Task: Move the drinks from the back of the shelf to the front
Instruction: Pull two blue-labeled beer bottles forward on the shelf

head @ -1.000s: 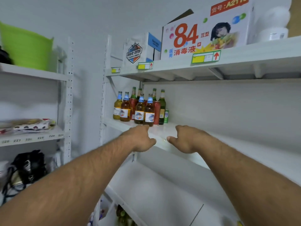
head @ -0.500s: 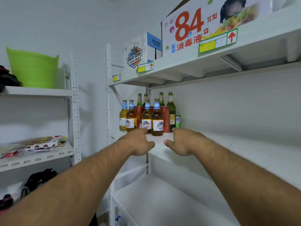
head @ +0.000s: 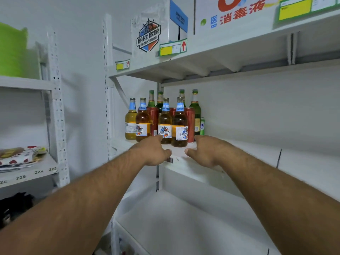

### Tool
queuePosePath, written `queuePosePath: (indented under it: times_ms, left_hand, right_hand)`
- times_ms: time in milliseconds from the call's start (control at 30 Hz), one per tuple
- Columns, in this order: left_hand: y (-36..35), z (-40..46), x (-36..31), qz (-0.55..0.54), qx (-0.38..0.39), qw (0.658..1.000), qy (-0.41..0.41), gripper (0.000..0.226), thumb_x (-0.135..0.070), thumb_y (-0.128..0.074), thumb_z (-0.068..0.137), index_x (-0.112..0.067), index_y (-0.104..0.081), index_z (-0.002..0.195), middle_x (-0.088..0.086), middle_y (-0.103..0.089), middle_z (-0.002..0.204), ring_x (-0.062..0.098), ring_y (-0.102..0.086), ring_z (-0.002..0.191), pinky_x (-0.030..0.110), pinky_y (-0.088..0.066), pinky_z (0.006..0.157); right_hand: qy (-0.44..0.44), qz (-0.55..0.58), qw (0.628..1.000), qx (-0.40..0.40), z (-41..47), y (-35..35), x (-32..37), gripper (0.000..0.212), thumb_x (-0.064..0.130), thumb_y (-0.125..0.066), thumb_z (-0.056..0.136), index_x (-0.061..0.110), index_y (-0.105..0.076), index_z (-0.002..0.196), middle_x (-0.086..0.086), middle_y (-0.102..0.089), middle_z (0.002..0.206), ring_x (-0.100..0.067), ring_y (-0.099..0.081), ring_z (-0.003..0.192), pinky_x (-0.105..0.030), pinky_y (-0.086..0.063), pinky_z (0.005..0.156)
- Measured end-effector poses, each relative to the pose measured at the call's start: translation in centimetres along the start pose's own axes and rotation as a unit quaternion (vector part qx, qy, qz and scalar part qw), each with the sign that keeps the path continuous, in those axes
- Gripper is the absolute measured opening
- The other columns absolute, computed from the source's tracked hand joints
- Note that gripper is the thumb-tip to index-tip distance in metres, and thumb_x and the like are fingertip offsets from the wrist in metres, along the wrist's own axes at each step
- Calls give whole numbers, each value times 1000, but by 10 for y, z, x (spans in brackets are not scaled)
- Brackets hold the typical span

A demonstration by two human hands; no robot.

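Observation:
A cluster of drinks stands at the left end of the white middle shelf (head: pixel 230 150): amber beer bottles (head: pixel 179 126) with blue neck labels in front, tall red cans (head: pixel 190 124) and green bottles (head: pixel 196 107) behind, and a small green can (head: pixel 202 126) by the back wall. My left hand (head: pixel 152 151) hovers just in front of the amber bottles, fingers curled, holding nothing. My right hand (head: pixel 206 151) is beside it, just right of the cluster, fingers loosely bent and empty. Neither hand touches a bottle.
The top shelf carries a white beer carton (head: pixel 156 30) and a large disinfectant box (head: pixel 239 13). A second rack on the left holds a green tub (head: pixel 12 50) and folded packets (head: pixel 20 155). A bare lower shelf (head: pixel 174 227) lies below my arms.
The view has closed in on the bottles and tilted up. Both hands have advanced toward the cluster and now sit right at its base.

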State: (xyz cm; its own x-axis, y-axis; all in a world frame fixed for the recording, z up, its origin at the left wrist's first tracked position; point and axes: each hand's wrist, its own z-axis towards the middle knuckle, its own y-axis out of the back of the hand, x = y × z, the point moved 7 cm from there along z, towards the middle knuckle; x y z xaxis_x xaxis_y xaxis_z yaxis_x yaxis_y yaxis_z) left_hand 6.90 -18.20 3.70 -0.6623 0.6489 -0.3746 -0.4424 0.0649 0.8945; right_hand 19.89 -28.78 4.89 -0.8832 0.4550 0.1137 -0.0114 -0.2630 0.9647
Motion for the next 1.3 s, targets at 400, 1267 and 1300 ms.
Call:
queuePosePath:
  times_ms: [400, 1267, 1300]
  left_hand:
    - [16, 79, 83, -100, 38, 988, -111, 61, -39, -62, 100, -28, -42, 157, -3, -53, 156, 24, -50, 140, 32, -40, 107]
    - [-44, 227, 79, -364, 21, 925, -106, 54, -34, -87, 83, -18, -61, 127, -3, -71, 116, 21, -68, 106, 37, -54, 92]
    - [-47, 231, 79, -368, 30, 923, -108, 55, -35, -89, 80, -18, -63, 126, -2, -73, 116, 21, -70, 106, 39, -56, 94]
  right_hand:
    - [-94, 16, 995, -41, 58, -13, 66, 53, 57, -47, 95, 30, -48, 140, -2, -62, 127, -24, -58, 106, -37, -50, 93]
    - [-184, 339, 894, -226, 167, -24, 23, 38, 56, -69, 85, 27, -49, 100, 13, -52, 78, -17, -57, 89, -30, -46, 75]
    - [-189, 344, 890, -232, 167, -24, 23, 39, 57, -70, 84, 27, -50, 99, 13, -52, 78, -17, -57, 89, -30, -47, 75]
